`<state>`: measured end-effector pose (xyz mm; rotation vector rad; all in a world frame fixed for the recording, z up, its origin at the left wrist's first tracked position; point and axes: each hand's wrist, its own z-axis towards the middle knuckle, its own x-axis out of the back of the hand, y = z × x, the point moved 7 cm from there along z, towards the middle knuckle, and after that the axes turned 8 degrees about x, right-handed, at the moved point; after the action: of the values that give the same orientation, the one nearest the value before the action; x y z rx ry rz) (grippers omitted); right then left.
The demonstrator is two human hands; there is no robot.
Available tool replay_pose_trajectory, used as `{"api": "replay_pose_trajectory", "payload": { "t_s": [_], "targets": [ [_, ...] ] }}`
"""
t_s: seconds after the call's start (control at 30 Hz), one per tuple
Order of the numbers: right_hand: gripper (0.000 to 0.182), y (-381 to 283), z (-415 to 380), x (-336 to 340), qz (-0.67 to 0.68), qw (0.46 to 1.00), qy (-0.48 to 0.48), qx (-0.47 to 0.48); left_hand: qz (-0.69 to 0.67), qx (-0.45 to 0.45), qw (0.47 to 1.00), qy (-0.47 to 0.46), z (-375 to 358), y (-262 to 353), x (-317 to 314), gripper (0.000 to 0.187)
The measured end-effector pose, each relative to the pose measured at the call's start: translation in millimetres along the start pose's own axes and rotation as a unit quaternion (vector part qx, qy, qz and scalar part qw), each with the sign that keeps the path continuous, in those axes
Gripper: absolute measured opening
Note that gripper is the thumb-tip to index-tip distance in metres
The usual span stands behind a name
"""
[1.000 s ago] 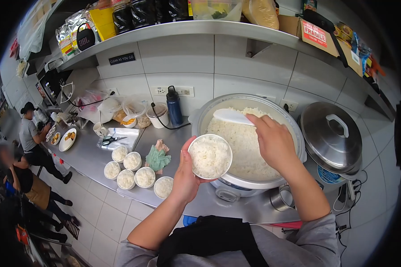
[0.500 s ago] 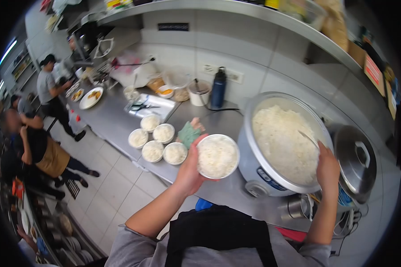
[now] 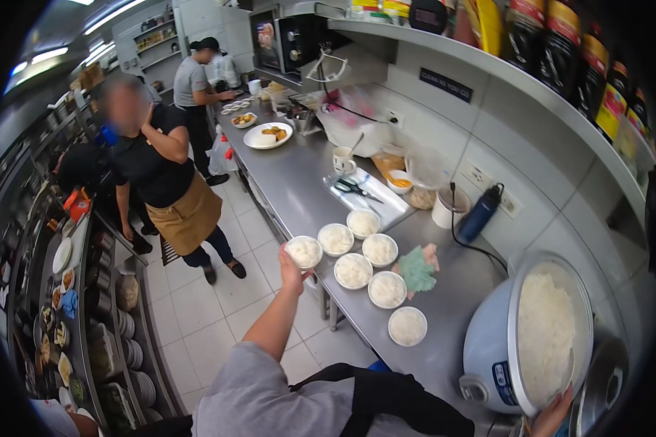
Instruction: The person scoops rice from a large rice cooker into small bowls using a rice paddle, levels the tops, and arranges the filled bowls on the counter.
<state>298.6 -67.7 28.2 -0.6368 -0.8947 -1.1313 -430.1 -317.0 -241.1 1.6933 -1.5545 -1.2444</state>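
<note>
My left hand [image 3: 292, 268] holds a white bowl of rice [image 3: 304, 252] at the front edge of the steel counter [image 3: 291, 191], just left of several other filled rice bowls [image 3: 353, 270]. Only part of my right hand [image 3: 552, 415] shows at the bottom right, at the near rim of the big open rice cooker [image 3: 488, 349], which is full of white rice [image 3: 544, 336]. Whether that hand grips anything is unclear.
A green cloth [image 3: 417, 269], a blue bottle [image 3: 479, 213], scissors [image 3: 357, 189], a mug [image 3: 342, 160] and a plate of food [image 3: 267, 135] lie along the counter. A person in a tan apron [image 3: 160, 175] stands in the aisle, another person [image 3: 194, 80] beyond. Dish racks [image 3: 73, 306] line the left.
My view has swung left. My left hand carried the rice bowl away from the cooker to the counter's edge beside the other bowls. My right hand stayed at the cooker's rim.
</note>
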Motion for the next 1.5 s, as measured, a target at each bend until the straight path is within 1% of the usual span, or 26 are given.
{"api": "replay_pose_trajectory", "payload": {
  "t_s": [0.03,0.13,0.17,0.2,0.23,0.3,0.33,0.4,0.43,0.5,0.53,0.6,0.73,0.8,0.83,0.9,0.97,1.03,1.1,1.13,1.2,1.27,1.33,1.4,1.43,1.5],
  "targets": [
    [0.04,-14,4,8,0.04,0.995,-0.029,-0.081,-0.006,-0.003,1.0,0.002,5,0,-6,0.05],
    [0.041,-7,4,-6,-0.021,0.997,-0.022,-0.065,-0.027,0.032,0.998,0.046,38,-21,-9,0.048],
    [0.041,-13,8,-4,-0.02,0.998,-0.02,-0.064,-0.02,-0.071,0.996,0.054,70,-30,-5,0.049],
    [0.041,-20,9,-2,-0.015,0.996,-0.036,-0.08,-0.011,-0.172,0.983,0.064,71,-17,-4,0.051],
    [0.042,-24,9,-1,-0.01,0.994,-0.052,-0.096,-0.012,-0.172,0.983,0.065,77,-18,-5,0.051],
    [0.042,-31,11,1,-0.025,0.994,-0.047,-0.094,0.003,-0.11,0.985,0.133,85,-21,-8,0.052],
    [0.042,-32,11,3,-0.042,0.994,-0.041,-0.093,0.003,-0.11,0.985,0.131,84,-16,-15,0.052],
    [0.042,-33,12,3,-0.047,0.993,-0.045,-0.097,0.11,-0.075,0.971,0.199,79,-7,-27,0.057],
    [0.042,-34,13,2,-0.051,0.993,-0.05,-0.098,0.109,-0.075,0.971,0.197,71,2,-35,0.057],
    [0.041,-42,14,7,-0.037,0.993,-0.049,-0.103,0.208,-0.019,0.959,0.19,60,8,-48,0.063],
    [0.041,-47,15,9,-0.023,0.993,-0.05,-0.107,0.207,-0.019,0.959,0.191,66,7,-47,0.063],
    [0.041,-51,16,12,-0.016,0.992,-0.052,-0.113,0.217,0.001,0.968,0.127,83,-3,-47,0.069],
    [0.04,-58,15,18,-0.003,0.986,-0.072,-0.15,0.138,0.001,0.987,0.077,101,-2,-31,0.067],
    [0.04,-55,15,17,0.007,0.989,-0.067,-0.135,0.243,-0.164,0.956,0.022,79,39,-34,0.063],
    [0.039,-54,15,16,0.015,0.99,-0.064,-0.121,0.268,-0.208,0.939,0.06,60,68,-34,0.057],
    [0.039,-55,16,16,0.024,0.993,-0.05,-0.105,0.246,-0.293,0.923,-0.025,23,134,-43,0.052],
    [0.039,-61,17,21,0.035,0.995,-0.038,-0.09,0.179,-0.272,0.938,-0.118,4,193,-41,0.046],
    [0.038,-69,20,27,0.055,0.992,-0.056,-0.101,0.204,-0.349,0.907,-0.116,-29,262,-34,0.038],
    [0.038,-66,19,24,0.064,0.993,-0.045,-0.093,0.277,-0.42,0.857,-0.105,-39,318,-22,0.039],
    [0.038,-66,19,23,0.07,0.994,-0.035,-0.081,0.23,-0.347,0.904,-0.102,-63,333,-24,0.041],
    [0.038,-63,21,20,0.079,0.993,-0.039,-0.084,0.211,-0.294,0.913,-0.188,-85,356,-28,0.044],
    [0.038,-63,23,21,0.088,0.991,-0.043,-0.087,0.266,-0.271,0.896,-0.233,-85,376,-12,0.046],
    [0.038,-67,22,25,0.109,0.989,-0.039,-0.087,0.225,-0.281,0.902,-0.238,-91,383,-6,0.048],
    [0.038,-61,21,20,0.115,0.989,-0.037,-0.082,0.276,-0.352,0.869,-0.212,-106,379,-9,0.049],
    [0.038,-60,21,19,0.118,0.99,-0.033,-0.073,0.231,-0.356,0.882,-0.204,-111,381,-9,0.05],
    [0.038,-59,20,19,0.13,0.988,-0.033,-0.07,0.226,-0.362,0.876,-0.223,-114,381,-8,0.05]
  ]
}}
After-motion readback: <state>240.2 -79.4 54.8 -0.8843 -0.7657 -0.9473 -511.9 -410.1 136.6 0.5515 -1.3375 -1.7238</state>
